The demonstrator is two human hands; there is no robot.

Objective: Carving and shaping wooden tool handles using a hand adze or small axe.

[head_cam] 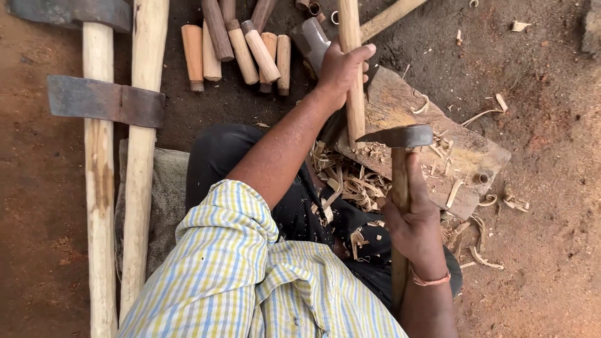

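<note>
Here the left hand (pixel 341 69) is closed round a pale wooden stick (pixel 352 75), holding it nearly upright with its long axis running from twelve o'clock down to six, its lower end planted on the wooden block (pixel 438 141). The right hand (pixel 416 222) is clenched about the handle of a small adze (pixel 397 141), whose dark metal head lies crosswise, its edge pointing toward nine o'clock and sitting just beside the foot of the stick; whether the edge actually touches the wood is hard to tell from this angle. So the stick stands at about eleven o'clock from the right hand, near, with the left hand gripping it higher up, toward twelve. Wood shavings (pixel 350 181) lie heaped between the block and the person's lap. At twelve o'clock, beyond the left hand, short turned handles (pixel 241 53) lie in a loose row on the dirt. At nine o'clock two long axes (pixel 103 100) lie side by side, their shafts running twelve to six.
</note>
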